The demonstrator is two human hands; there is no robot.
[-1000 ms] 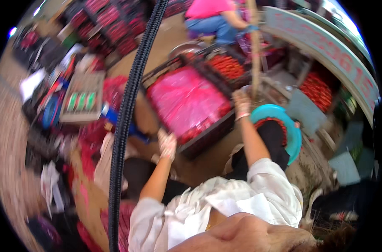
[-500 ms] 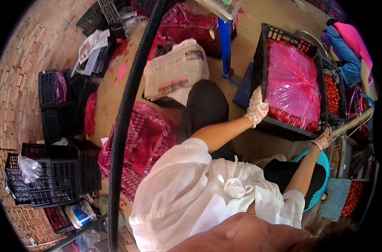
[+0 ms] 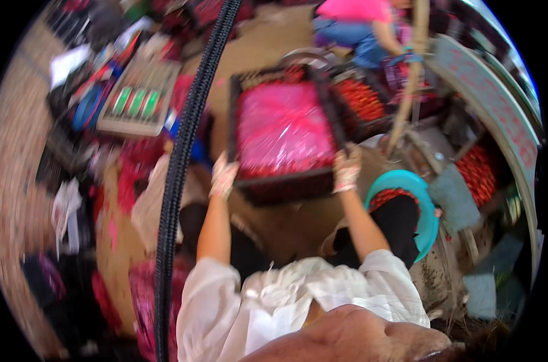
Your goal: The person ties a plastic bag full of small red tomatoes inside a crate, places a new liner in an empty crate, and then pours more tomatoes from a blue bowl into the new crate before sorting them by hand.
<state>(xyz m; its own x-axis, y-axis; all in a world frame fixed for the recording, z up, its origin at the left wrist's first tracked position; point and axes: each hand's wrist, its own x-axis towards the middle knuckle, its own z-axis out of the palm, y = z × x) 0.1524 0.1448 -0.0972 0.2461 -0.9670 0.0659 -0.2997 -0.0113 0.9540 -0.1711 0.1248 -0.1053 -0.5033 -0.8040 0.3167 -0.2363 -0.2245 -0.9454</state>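
Observation:
A black plastic crate [image 3: 283, 188] is in front of me, between my two hands. Small red fruit fills it, largely covered by a shiny pink plastic sheet [image 3: 286, 123]. My left hand [image 3: 224, 176], in a flowered glove, grips the crate's near left corner. On the near right corner, my right hand [image 3: 347, 170] in a matching glove has hold of it. The fingers of both hands are partly hidden and blurred. I cannot tell whether the crate hangs free or rests on something.
By my right knee stands a turquoise basin [image 3: 430, 223] holding red fruit. Another crate of red fruit [image 3: 359, 99] lies beyond, near a crouching person in pink [image 3: 355, 11]. A scale with green displays [image 3: 135, 102] stands left; a wooden pole [image 3: 411, 90] rises right.
My view has turned right, putting the crate in mid-picture. The crate has come away from the scale's blue post and sits squarely before me, both hands still on it.

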